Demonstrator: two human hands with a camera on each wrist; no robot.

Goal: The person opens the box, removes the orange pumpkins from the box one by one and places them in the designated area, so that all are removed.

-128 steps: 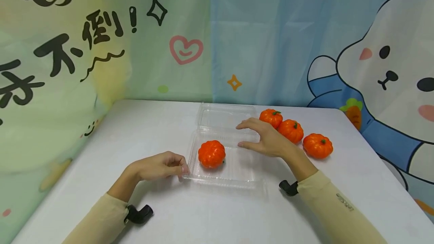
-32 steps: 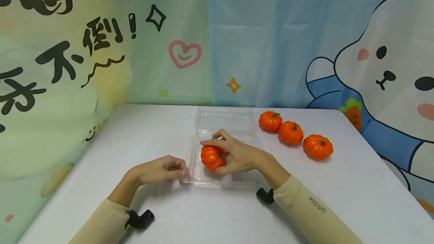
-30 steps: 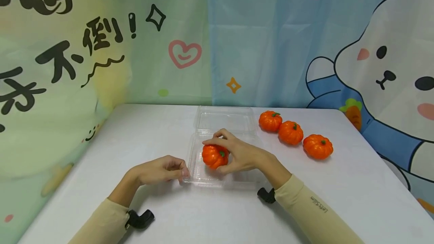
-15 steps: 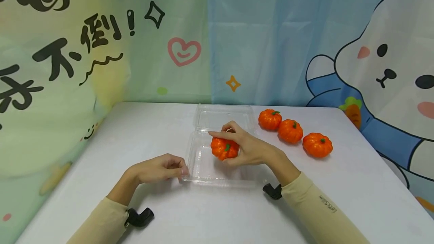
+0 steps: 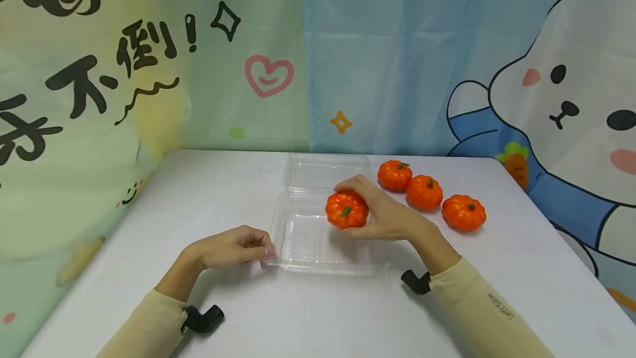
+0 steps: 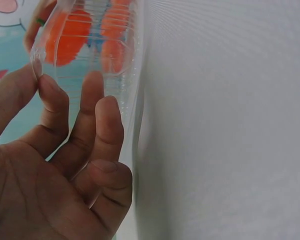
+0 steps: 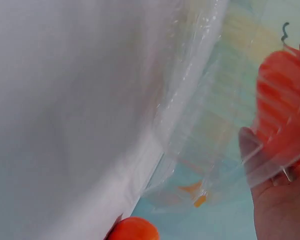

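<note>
My right hand [image 5: 390, 211] grips a small orange pumpkin [image 5: 346, 210] with a green stem, thumb below and fingers over its far side. The pumpkin is over the right half of a clear plastic box [image 5: 303, 245]; whether it touches the box floor is hard to tell. At the box's near left corner my left hand [image 5: 232, 248] pinches the rim. The left wrist view shows that hand's thumb and index fingertip [image 6: 52, 85] on the clear edge, the other fingers loosely bent. Through the box wall the pumpkin [image 7: 282, 105] appears in the right wrist view.
The box's lid [image 5: 325, 171] lies folded back behind it. Three more orange pumpkins stand to the right: a far one [image 5: 395, 175], a middle one [image 5: 424, 192] and a near one [image 5: 464, 213]. A printed curtain [image 5: 238, 70] hangs behind the white table [image 5: 308, 314].
My right hand first came to the pumpkin at the box's left, took hold of it, then carried it rightward, turning its stem toward me. My left hand has stayed at the corner.
</note>
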